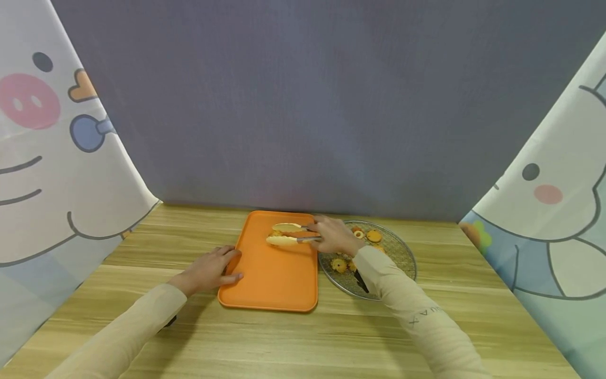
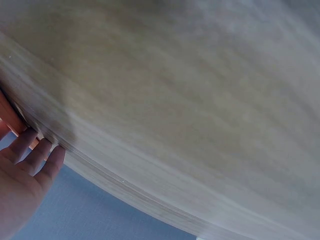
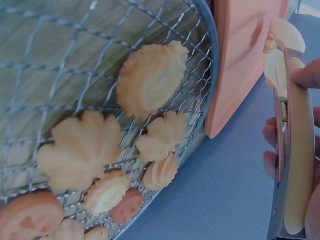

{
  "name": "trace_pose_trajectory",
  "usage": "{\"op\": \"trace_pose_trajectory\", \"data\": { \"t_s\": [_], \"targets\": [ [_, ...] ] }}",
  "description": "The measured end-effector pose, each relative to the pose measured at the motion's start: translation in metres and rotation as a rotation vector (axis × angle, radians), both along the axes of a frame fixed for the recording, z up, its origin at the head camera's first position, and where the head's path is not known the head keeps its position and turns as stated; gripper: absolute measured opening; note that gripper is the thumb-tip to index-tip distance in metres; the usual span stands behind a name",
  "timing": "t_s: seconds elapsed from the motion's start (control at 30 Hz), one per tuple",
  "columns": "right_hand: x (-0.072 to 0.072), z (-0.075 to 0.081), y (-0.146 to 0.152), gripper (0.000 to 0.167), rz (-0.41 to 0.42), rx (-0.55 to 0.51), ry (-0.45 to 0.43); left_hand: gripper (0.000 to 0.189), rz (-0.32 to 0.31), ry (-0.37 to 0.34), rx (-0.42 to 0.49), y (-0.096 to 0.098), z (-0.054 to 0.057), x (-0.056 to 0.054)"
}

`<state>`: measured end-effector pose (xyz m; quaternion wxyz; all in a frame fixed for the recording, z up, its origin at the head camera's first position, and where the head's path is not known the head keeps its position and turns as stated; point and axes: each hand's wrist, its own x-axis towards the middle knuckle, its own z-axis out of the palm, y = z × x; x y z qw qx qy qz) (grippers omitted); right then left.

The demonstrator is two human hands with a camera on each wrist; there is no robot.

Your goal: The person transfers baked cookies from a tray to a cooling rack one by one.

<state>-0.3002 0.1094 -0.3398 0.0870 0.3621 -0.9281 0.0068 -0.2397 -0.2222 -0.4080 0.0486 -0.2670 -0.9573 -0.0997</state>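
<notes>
An orange tray (image 1: 274,279) lies on the wooden table. My left hand (image 1: 213,268) rests at its left edge, fingers extended over the rim; in the left wrist view the fingers (image 2: 46,160) touch that edge. In my right hand (image 1: 333,235) I grip metal tongs (image 3: 297,150) with cream-coloured tips. Those tips stand over the upper part of the tray, a small orange-brown cookie (image 3: 270,46) between them. Whether it touches the tray cannot be told. A round wire mesh rack (image 1: 402,252) with several cookies (image 3: 82,150) sits right of the tray, partly hidden under my right forearm.
A grey-blue cloth panel (image 1: 303,116) rises behind the table (image 1: 265,342). Cartoon-printed cloths stand at the left (image 1: 47,184) and right (image 1: 558,210) sides. The rack's rim (image 1: 412,263) lies close to the tray's right edge.
</notes>
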Motion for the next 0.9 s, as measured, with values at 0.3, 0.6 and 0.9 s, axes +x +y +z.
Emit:
{"op": "trace_pose_trajectory", "data": {
  "t_s": [0.3, 0.6, 0.9],
  "targets": [
    [0.011, 0.004, 0.015, 0.041, 0.045, 0.032, 0.061, 0.065, 0.0, 0.006, 0.001, 0.0, 0.0, 0.0],
    [0.023, 0.006, 0.036, 0.041, 0.072, -0.028, 0.081, 0.064, 0.002, -0.005, 0.02, 0.001, 0.001, 0.002],
    [0.035, 0.006, 0.061, 0.043, 0.082, -0.025, 0.123, 0.062, -0.003, 0.0, 0.029, 0.0, -0.001, 0.001]
  ]
}}
